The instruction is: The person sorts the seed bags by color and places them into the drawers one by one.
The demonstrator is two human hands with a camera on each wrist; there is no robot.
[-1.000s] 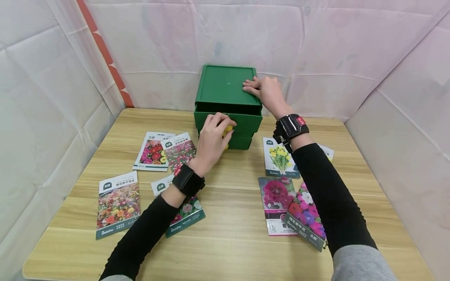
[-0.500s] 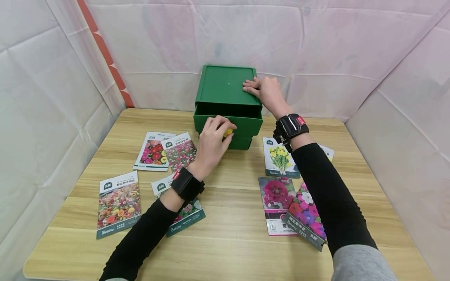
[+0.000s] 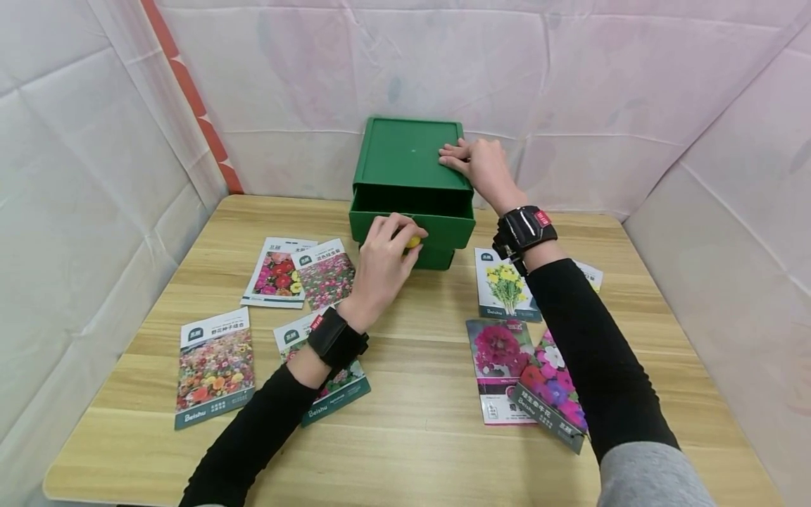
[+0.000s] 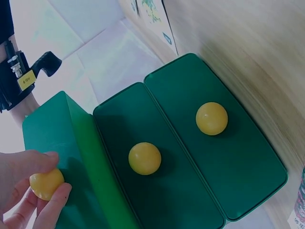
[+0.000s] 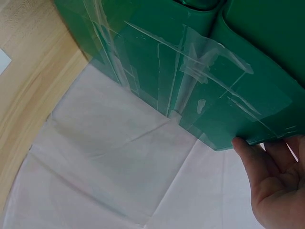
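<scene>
A green three-drawer cabinet [image 3: 405, 151] stands at the back of the wooden table [image 3: 418, 436]. My left hand [image 3: 400, 239] pinches the yellow ball knob [image 3: 414, 241] of the top drawer [image 3: 446, 229], which stands slightly out. In the left wrist view my fingertips [image 4: 52, 200] wrap that knob [image 4: 46, 183], and the two lower drawers show their own knobs [image 4: 144, 158] [image 4: 211, 118]. My right hand [image 3: 457, 156] lies with flat fingers on the cabinet's top right corner. The right wrist view shows that hand [image 5: 279, 183] at the edge of the taped cabinet side [image 5: 190, 71].
Flower seed packets lie on both sides: several on the left [image 3: 279, 271] [image 3: 214, 366] and three on the right [image 3: 503, 285] [image 3: 497, 370] [image 3: 551, 394]. White sheeting walls [image 3: 95, 176] close in the table at the left, back and right.
The top drawer has slid out a little toward me with my left hand on its knob. My right hand has stayed on the cabinet top.
</scene>
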